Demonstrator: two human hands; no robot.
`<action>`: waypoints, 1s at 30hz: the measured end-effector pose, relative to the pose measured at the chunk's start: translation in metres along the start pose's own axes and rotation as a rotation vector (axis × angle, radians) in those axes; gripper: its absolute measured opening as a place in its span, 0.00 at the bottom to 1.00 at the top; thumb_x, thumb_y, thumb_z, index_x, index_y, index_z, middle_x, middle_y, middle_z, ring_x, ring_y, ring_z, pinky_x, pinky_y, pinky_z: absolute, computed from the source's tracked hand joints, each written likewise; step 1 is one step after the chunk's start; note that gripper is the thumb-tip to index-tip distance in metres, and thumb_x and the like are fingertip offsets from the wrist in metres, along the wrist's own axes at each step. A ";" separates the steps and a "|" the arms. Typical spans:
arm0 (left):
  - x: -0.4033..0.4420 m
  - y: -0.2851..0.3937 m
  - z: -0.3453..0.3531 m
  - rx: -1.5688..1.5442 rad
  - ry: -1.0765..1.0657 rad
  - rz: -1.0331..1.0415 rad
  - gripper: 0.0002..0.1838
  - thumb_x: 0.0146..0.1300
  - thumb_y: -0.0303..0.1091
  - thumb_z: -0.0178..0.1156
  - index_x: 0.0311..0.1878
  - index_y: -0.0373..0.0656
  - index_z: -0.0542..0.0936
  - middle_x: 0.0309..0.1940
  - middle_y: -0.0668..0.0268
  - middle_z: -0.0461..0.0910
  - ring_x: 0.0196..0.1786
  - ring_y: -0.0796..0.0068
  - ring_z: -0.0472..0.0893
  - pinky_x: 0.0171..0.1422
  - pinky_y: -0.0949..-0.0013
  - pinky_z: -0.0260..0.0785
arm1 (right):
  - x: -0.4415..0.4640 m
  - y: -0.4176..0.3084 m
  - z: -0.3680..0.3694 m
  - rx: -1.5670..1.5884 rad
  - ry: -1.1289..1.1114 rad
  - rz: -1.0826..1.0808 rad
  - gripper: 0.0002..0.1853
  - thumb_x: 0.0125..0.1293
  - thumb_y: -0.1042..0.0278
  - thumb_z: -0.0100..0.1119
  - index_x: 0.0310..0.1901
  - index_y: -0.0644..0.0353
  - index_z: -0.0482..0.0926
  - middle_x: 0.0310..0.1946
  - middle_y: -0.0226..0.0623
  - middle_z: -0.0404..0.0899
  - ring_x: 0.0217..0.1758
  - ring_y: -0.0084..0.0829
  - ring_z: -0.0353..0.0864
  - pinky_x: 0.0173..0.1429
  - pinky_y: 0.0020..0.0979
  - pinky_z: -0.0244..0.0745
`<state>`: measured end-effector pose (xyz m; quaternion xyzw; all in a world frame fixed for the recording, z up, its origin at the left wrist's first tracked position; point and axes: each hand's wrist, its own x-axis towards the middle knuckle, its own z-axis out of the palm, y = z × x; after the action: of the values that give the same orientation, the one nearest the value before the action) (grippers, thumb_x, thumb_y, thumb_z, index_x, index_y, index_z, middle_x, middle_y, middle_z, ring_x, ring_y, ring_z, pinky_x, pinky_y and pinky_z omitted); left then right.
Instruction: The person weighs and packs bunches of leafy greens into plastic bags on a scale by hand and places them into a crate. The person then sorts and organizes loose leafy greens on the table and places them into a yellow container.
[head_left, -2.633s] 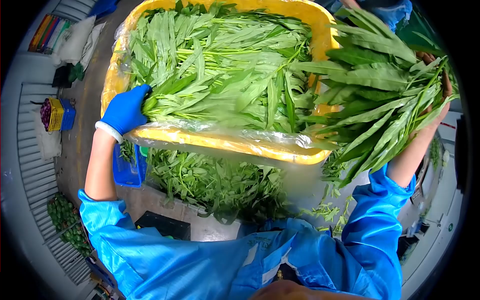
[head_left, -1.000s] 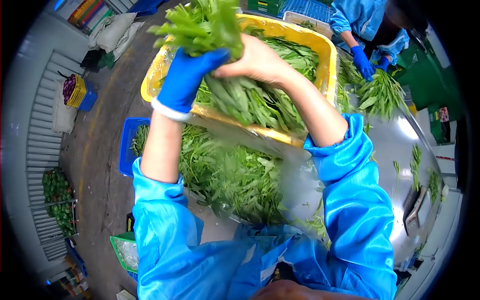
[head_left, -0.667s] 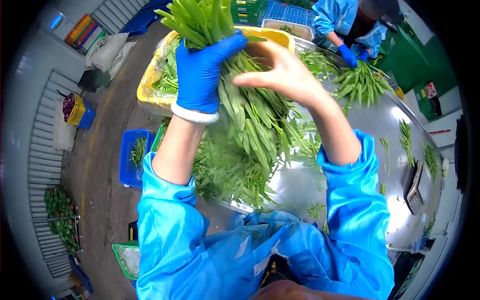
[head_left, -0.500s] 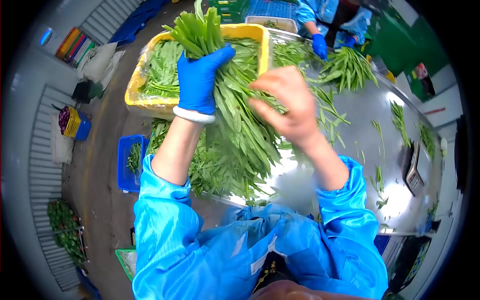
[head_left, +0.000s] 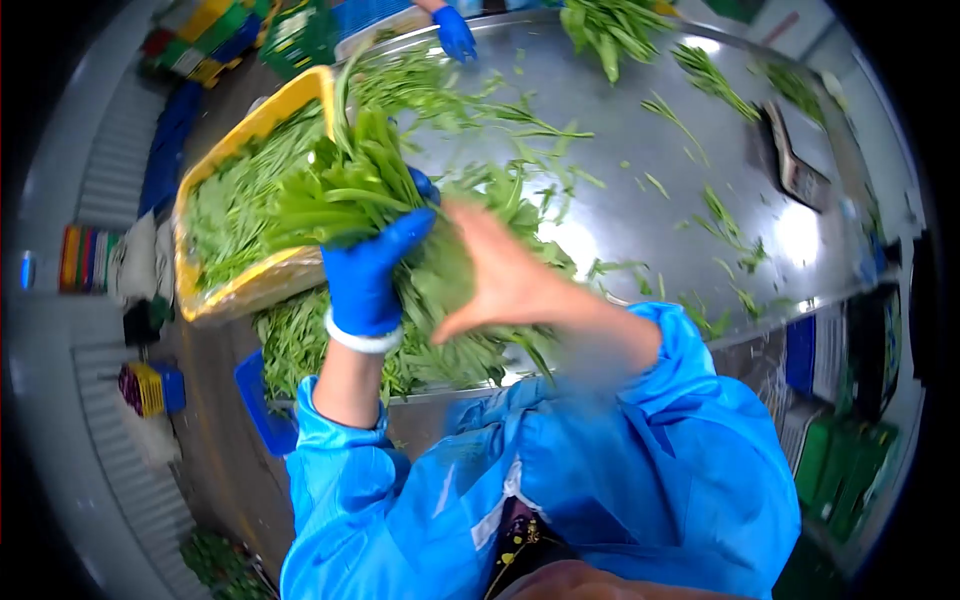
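My left hand [head_left: 370, 275], in a blue glove with a white cuff, is wrapped round a thick bunch of leafy greens [head_left: 335, 195]. The cut stems point up and left, and the leaves hang down to the right. Ungloved, my right hand [head_left: 500, 270] is beside the leaves with its thumb and fingers spread, slightly blurred. A yellow bin [head_left: 262, 268] lined with clear plastic and full of greens stands behind and left of the bunch. More loose greens [head_left: 290, 345] lie below it.
A metal table [head_left: 640, 130] carries scattered sprigs, a bunch of greens [head_left: 610, 30] and a dark-framed device [head_left: 795, 160]. A co-worker's blue-gloved hand [head_left: 455, 35] is at the far edge. A blue basket [head_left: 262, 405] sits at left, green crates [head_left: 300, 40] behind.
The view has swung to the right. The bunch came out of the yellow bin into my left hand and now tilts further left. My right hand released it and is now back beside the leaves, fingers spread.
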<state>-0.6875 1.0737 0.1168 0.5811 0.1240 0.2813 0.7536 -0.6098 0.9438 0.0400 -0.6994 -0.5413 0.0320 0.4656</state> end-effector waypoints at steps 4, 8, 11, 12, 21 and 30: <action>-0.007 -0.069 0.030 -0.023 0.122 -0.147 0.25 0.52 0.19 0.63 0.57 0.35 0.74 0.47 0.60 0.81 0.49 0.67 0.80 0.56 0.66 0.73 | -0.038 0.023 0.004 0.433 -0.004 0.450 0.52 0.41 0.57 0.75 0.65 0.72 0.59 0.55 0.57 0.73 0.59 0.49 0.75 0.64 0.41 0.69; -0.013 -0.117 -0.005 0.107 -0.161 -0.252 0.24 0.51 0.23 0.67 0.54 0.36 0.76 0.45 0.64 0.81 0.46 0.71 0.80 0.53 0.68 0.73 | -0.071 0.076 0.012 0.616 0.189 0.436 0.42 0.42 0.67 0.70 0.61 0.70 0.64 0.39 0.49 0.82 0.41 0.41 0.83 0.50 0.35 0.77; -0.030 -0.145 0.016 0.050 -0.097 -0.352 0.25 0.52 0.26 0.67 0.55 0.36 0.76 0.49 0.65 0.79 0.50 0.71 0.79 0.58 0.67 0.71 | -0.071 0.067 -0.019 0.392 -0.027 0.674 0.39 0.43 0.66 0.70 0.57 0.74 0.65 0.40 0.54 0.80 0.43 0.44 0.82 0.48 0.36 0.78; -0.041 -0.156 0.020 -0.011 -0.027 -0.424 0.25 0.53 0.26 0.67 0.56 0.36 0.76 0.51 0.65 0.79 0.52 0.70 0.78 0.59 0.67 0.70 | -0.072 0.063 -0.019 0.259 -0.217 0.755 0.39 0.44 0.65 0.70 0.57 0.75 0.65 0.41 0.57 0.80 0.46 0.45 0.82 0.49 0.38 0.77; 0.022 -0.203 -0.030 -0.629 0.004 -0.444 0.36 0.52 0.27 0.57 0.69 0.44 0.64 0.41 0.61 0.80 0.51 0.61 0.79 0.69 0.46 0.65 | -0.178 0.146 -0.077 0.275 0.013 0.822 0.37 0.56 0.56 0.70 0.64 0.62 0.66 0.60 0.51 0.73 0.65 0.44 0.72 0.64 0.41 0.69; 0.042 -0.200 -0.057 -0.714 0.005 -0.369 0.34 0.55 0.33 0.59 0.68 0.47 0.66 0.40 0.66 0.79 0.54 0.65 0.77 0.73 0.46 0.60 | -0.358 0.230 -0.067 -0.931 -0.369 0.523 0.20 0.52 0.69 0.65 0.48 0.57 0.74 0.44 0.37 0.75 0.51 0.40 0.74 0.50 0.39 0.71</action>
<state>-0.6271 1.1099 -0.0827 0.2498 0.1223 0.1682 0.9457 -0.5530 0.6251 -0.2443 -0.9247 -0.3793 0.0261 -0.0180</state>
